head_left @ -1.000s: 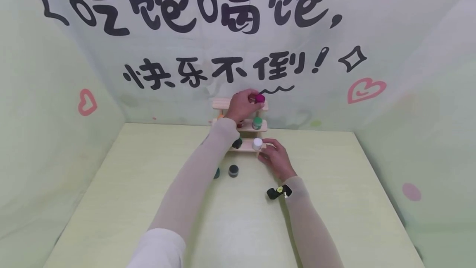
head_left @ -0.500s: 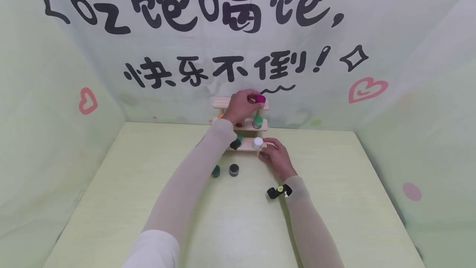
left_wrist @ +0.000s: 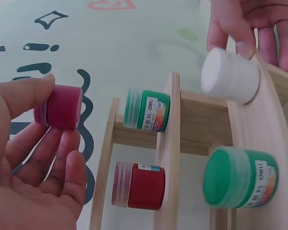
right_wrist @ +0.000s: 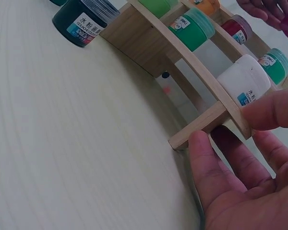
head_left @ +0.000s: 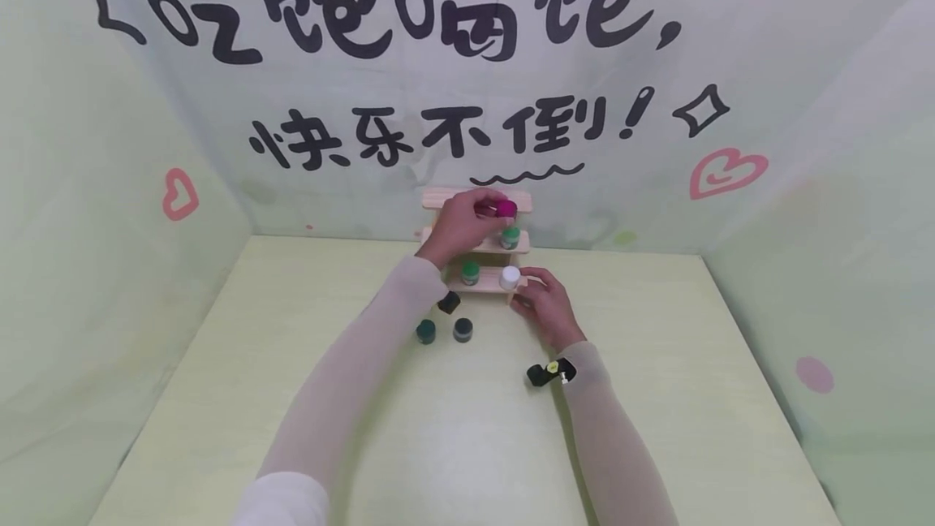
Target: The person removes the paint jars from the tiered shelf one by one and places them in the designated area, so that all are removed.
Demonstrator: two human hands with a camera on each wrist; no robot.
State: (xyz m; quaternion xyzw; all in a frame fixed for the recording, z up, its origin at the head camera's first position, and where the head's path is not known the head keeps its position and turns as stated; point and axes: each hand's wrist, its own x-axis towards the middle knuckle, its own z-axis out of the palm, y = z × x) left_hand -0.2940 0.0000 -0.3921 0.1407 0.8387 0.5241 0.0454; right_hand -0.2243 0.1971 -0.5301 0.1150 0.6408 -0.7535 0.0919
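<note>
My left hand (head_left: 462,226) pinches a magenta paint jar (left_wrist: 65,106) between thumb and fingers. In the left wrist view the jar is held off the wooden tiered rack (head_left: 438,198), near its top tier. A green jar (left_wrist: 151,110) and a red jar (left_wrist: 146,186) stand on the middle tier. The bottom tier bears another green jar (head_left: 471,272) and a white jar (head_left: 510,277). My right hand (head_left: 549,311) grips the rack's right end at the bottom tier, thumb on top and fingers below, beside the white jar.
Two dark paint jars, one teal-topped (head_left: 426,331) and one blackish (head_left: 463,329), stand on the table (head_left: 467,428) before the rack. An orange jar (right_wrist: 206,5) shows on the middle tier. A cloth backdrop (head_left: 351,209) hangs close behind the rack.
My left hand has moved down and slightly toward me from the top tier, still holding the magenta jar. The right hand keeps its hold on the rack.
</note>
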